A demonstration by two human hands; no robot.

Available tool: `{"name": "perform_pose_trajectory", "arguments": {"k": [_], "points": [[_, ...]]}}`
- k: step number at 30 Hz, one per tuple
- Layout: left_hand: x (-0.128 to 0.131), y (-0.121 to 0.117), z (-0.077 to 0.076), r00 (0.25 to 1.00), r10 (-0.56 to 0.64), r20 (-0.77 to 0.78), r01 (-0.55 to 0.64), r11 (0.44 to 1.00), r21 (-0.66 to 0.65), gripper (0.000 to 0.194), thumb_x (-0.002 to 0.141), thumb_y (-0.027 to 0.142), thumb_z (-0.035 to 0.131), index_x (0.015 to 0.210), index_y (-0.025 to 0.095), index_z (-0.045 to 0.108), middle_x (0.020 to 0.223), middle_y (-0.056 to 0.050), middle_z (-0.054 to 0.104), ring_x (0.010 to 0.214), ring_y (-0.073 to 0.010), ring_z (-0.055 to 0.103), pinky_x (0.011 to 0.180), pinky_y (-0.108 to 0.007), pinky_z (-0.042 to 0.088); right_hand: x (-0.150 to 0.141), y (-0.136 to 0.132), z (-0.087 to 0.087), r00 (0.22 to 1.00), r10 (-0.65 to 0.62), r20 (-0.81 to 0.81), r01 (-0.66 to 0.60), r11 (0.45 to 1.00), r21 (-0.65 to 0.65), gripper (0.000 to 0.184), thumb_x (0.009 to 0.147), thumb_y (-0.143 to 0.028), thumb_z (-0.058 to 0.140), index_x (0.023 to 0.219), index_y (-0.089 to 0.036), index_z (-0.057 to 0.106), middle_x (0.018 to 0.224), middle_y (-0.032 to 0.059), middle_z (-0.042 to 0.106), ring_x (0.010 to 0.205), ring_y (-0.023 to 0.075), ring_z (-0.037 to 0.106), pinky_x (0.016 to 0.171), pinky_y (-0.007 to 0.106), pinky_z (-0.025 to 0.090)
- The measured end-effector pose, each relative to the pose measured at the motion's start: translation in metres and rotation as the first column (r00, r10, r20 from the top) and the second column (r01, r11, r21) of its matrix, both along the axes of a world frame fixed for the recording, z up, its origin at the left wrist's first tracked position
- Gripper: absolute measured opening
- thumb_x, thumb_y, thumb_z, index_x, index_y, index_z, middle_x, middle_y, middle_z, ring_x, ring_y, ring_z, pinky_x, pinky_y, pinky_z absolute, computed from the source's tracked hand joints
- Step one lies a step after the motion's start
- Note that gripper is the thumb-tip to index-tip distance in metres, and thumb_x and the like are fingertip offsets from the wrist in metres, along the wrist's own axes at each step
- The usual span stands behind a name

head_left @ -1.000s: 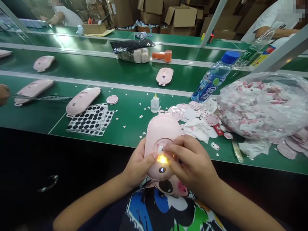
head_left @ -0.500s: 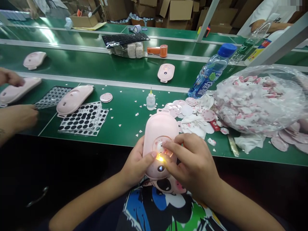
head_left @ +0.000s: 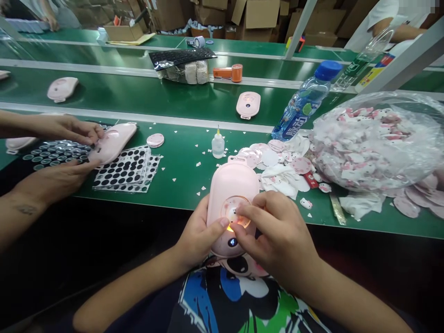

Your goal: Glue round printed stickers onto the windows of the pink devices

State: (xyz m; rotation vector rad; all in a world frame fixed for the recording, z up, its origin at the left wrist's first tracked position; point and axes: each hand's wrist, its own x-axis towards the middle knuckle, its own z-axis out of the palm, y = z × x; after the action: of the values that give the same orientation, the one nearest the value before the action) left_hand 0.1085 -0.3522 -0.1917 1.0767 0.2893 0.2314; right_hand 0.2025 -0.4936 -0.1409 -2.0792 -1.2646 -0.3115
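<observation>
While the left hand (head_left: pixel 197 233) grips the pink oval casing (head_left: pixel 227 178) by its side, thumb laid over the front, the right hand (head_left: pixel 277 226) brings thumb and forefinger close together at the casing's round recess. The fingers (head_left: pixel 243 210) touch a small white cat-face piece (head_left: pixel 233 212) there — whether they pinch it or only press it, I cannot tell. The casing is held tilted above the lap, just in front of the worktop (head_left: pixel 182 192), with an orange glow in the recess and a lit oval display (head_left: pixel 232 242) below it.

Beyond it stands a needle-tipped bottle (head_left: pixel 218 146) among scattered white chips. To the right lie pink discs (head_left: pixel 250 156) and a clear bag (head_left: pixel 378 143) full of cat-face pieces, with a blue-capped bottle (head_left: pixel 305 108) leaning behind. On the left, a co-worker's hands (head_left: pixel 57 182) are at another pink casing (head_left: pixel 114 141) — black-dotted sheets (head_left: pixel 128 169) lie just beside it.
</observation>
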Motion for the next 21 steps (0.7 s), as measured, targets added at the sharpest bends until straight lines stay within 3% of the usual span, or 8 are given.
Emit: {"name": "perform_pose_trajectory", "arguments": {"k": [8, 13, 18, 21], "points": [[0.0001, 0.0022, -0.0034, 0.999, 0.008, -0.053, -0.005, 0.998, 0.058, 0.050, 0.078, 0.034, 0.077, 0.122, 0.023, 0.057, 0.114, -0.006, 0.068, 0.100, -0.0218, 0.065, 0.083, -0.029, 0.053, -0.0008, -0.0019, -0.0018, 1.000, -0.011, -0.010, 0.011, 1.000, 0.008, 0.006, 0.084, -0.020, 0.065, 0.085, -0.016, 0.069, 0.080, 0.0064, 0.058, 0.075, 0.0198, 0.056, 0.068, 0.038, 0.045], [0.0012, 0.0063, -0.0030, 0.996, 0.030, -0.089, -0.028, 0.999, 0.019, 0.056, 0.072, 0.029, 0.083, 0.120, 0.024, 0.057, 0.109, -0.005, 0.070, 0.094, -0.0189, 0.066, 0.079, -0.026, 0.054, -0.0030, -0.0025, -0.0047, 0.999, 0.030, -0.026, -0.030, 1.000, 0.005, 0.008, 0.087, -0.026, 0.065, 0.092, -0.019, 0.065, 0.082, 0.0035, 0.057, 0.076, 0.0183, 0.054, 0.068, 0.038, 0.043], [-0.0008, 0.0064, -0.0031, 0.995, 0.071, -0.075, -0.072, 0.997, -0.002, 0.055, 0.069, 0.030, 0.085, 0.118, 0.024, 0.058, 0.104, -0.003, 0.070, 0.088, -0.0174, 0.067, 0.074, -0.024, 0.056, 0.0017, -0.0061, -0.0047, 0.997, 0.047, -0.057, -0.040, 0.993, 0.106, 0.022, 0.084, -0.027, 0.067, 0.105, -0.021, 0.061, 0.088, 0.0019, 0.050, 0.081, 0.0170, 0.050, 0.072, 0.038, 0.044], [-0.0016, 0.0063, -0.0027, 0.995, 0.084, -0.059, -0.084, 0.996, 0.015, 0.053, 0.070, 0.029, 0.084, 0.115, 0.024, 0.059, 0.102, -0.003, 0.070, 0.087, -0.0171, 0.068, 0.072, -0.024, 0.057, 0.0044, -0.0100, -0.0098, 0.990, 0.045, -0.137, -0.022, 0.986, 0.167, 0.039, 0.081, -0.024, 0.066, 0.119, -0.022, 0.055, 0.098, 0.0041, 0.046, 0.092, 0.0191, 0.049, 0.083, 0.041, 0.046]]}}
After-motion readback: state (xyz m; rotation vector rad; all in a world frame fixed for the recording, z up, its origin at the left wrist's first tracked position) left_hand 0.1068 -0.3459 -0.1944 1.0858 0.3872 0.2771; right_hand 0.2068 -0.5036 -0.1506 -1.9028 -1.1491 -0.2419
